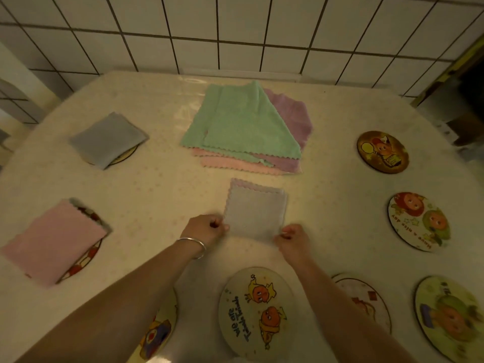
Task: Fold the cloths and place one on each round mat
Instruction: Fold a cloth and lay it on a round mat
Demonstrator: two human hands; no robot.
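Observation:
A pale folded cloth (255, 210) lies in the middle of the table. My left hand (209, 227) pinches its near left corner and my right hand (292, 238) pinches its near right corner. Behind it sits a loose pile of cloths (241, 127), green on top with pink and purple beneath. A folded grey cloth (108, 138) covers a round mat at the far left. A folded pink cloth (52, 243) lies on another mat (90, 254) at the near left. Bare round mats lie close to me (258, 313) and along the right (382, 151), (419, 221).
More bare round mats sit at the near right (362, 301), (450, 318) and under my left forearm (157, 331). A white tiled wall (235, 27) stands behind the table. A plastic-covered cream tablecloth (162, 184) covers the table.

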